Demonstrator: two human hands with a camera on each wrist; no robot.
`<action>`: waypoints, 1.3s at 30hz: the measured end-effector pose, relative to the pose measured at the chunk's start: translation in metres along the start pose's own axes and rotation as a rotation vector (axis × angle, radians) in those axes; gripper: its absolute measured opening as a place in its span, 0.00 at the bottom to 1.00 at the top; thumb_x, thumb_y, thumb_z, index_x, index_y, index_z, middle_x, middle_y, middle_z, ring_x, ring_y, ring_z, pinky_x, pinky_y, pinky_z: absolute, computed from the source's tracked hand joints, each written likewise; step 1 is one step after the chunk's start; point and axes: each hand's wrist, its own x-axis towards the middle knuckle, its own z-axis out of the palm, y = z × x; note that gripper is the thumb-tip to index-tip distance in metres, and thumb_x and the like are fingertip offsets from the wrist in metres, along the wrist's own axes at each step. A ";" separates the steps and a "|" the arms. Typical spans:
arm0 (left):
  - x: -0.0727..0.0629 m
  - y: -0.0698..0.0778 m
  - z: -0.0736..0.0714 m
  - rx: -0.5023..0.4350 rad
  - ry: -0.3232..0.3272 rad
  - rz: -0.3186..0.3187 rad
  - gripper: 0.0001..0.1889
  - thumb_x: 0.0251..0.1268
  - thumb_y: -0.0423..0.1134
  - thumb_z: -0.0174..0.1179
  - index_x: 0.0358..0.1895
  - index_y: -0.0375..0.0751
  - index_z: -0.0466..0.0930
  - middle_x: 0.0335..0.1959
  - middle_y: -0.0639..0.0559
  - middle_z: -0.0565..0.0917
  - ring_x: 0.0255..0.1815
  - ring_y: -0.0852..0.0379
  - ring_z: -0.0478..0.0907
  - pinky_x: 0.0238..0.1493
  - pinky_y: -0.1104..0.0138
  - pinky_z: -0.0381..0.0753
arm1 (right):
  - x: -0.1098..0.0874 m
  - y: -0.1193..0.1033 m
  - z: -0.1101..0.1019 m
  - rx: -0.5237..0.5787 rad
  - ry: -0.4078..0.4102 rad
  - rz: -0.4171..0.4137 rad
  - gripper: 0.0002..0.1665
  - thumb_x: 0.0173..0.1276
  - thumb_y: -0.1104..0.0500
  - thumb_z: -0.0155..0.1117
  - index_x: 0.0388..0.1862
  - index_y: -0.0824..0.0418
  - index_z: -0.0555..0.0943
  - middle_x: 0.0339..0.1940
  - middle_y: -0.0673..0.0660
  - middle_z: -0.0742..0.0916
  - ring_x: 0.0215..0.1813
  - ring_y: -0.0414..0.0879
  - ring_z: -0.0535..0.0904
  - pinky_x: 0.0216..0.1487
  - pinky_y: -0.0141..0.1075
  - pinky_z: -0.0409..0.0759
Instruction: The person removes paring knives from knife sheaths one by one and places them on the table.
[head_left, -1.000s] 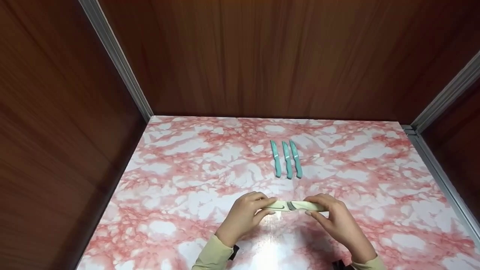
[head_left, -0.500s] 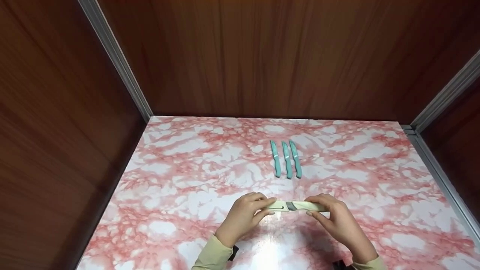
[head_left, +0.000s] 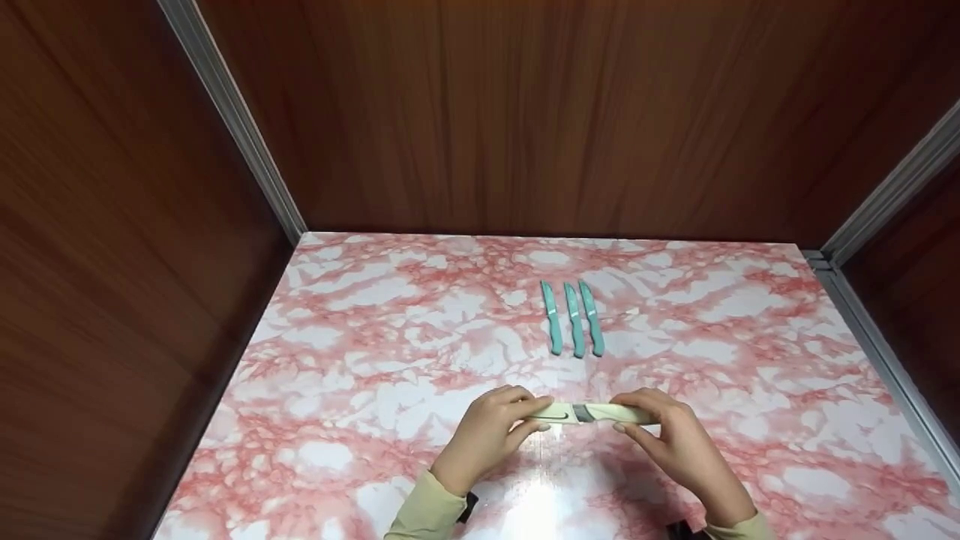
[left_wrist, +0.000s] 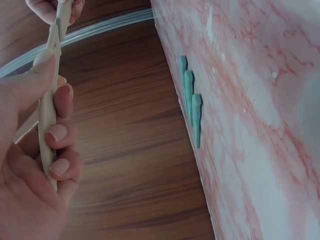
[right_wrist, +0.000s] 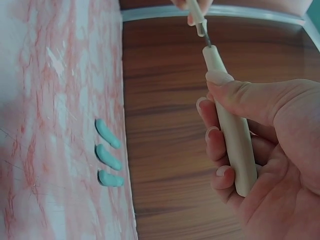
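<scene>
Both hands hold a cream-coloured knife level above the table, with a short strip of grey blade (head_left: 583, 413) showing between its two parts. My left hand (head_left: 487, 426) grips the cream sheath (left_wrist: 48, 112), its thumb along one side and the fingers curled round the other. Around the knife handle (right_wrist: 234, 131), the fingers and thumb of my right hand (head_left: 677, 436) are closed. The rest of the blade is hidden in the sheath. Beyond the hands lie three teal knives (head_left: 574, 321) side by side, their handles towards me.
The table (head_left: 360, 420) has a red and white marbled top. Dark wood panels (head_left: 480, 120) rise at its back and sides, joined by metal corner posts (head_left: 232, 112). Light-coloured sleeves (head_left: 426, 504) cover the forearms.
</scene>
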 end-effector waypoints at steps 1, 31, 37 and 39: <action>0.000 0.000 0.000 -0.002 0.001 -0.002 0.19 0.64 0.47 0.61 0.55 0.46 0.82 0.37 0.58 0.81 0.33 0.67 0.74 0.35 0.79 0.72 | 0.000 0.000 0.000 -0.001 0.001 -0.005 0.18 0.56 0.65 0.73 0.46 0.51 0.83 0.41 0.39 0.82 0.43 0.39 0.80 0.41 0.38 0.80; 0.001 0.002 0.000 -0.073 -0.019 -0.030 0.19 0.63 0.45 0.61 0.56 0.45 0.82 0.39 0.58 0.81 0.35 0.67 0.75 0.37 0.82 0.71 | -0.001 0.002 -0.008 0.024 -0.021 0.005 0.19 0.56 0.63 0.73 0.46 0.48 0.83 0.41 0.40 0.83 0.44 0.39 0.80 0.45 0.37 0.80; 0.001 0.002 0.000 -0.076 -0.027 -0.030 0.19 0.63 0.45 0.61 0.56 0.44 0.82 0.39 0.58 0.81 0.36 0.67 0.76 0.38 0.82 0.71 | -0.001 0.002 -0.008 0.023 -0.023 0.011 0.19 0.56 0.63 0.73 0.45 0.48 0.83 0.41 0.40 0.83 0.44 0.39 0.80 0.45 0.37 0.80; 0.001 0.002 -0.001 -0.077 -0.028 -0.035 0.19 0.63 0.45 0.61 0.56 0.44 0.82 0.39 0.58 0.81 0.36 0.67 0.76 0.38 0.82 0.71 | -0.001 0.003 -0.008 0.020 -0.021 0.009 0.19 0.56 0.63 0.73 0.46 0.48 0.83 0.41 0.40 0.83 0.44 0.40 0.80 0.44 0.37 0.80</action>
